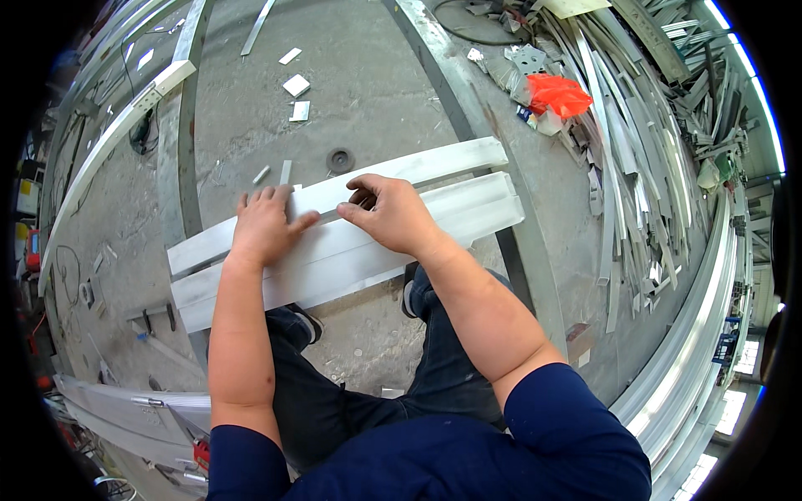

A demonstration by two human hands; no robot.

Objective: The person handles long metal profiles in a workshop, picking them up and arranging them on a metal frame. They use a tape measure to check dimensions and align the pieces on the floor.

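Note:
Two long white metal profiles (468,221) lie side by side across a pair of grey steel beams (177,159), with a narrow gap between them. The near one is wide and has a lengthwise groove; the far one (455,163) is slimmer. My left hand (266,224) rests on the profiles left of the middle, fingers spread and open. Above the gap, my right hand (388,210) is loosely curled, its thumb and forefinger apart. Nothing shows between those fingers, though the palm is hidden. Just past the far profile, a dark round disc (340,159) lies on the floor.
Small white offcuts (296,85) are scattered on the concrete floor. At the right lies a big heap of metal strips (622,167) with a red plastic bag (558,95). A long white bar (92,163) leans over the left beam. My legs straddle the area below the profiles.

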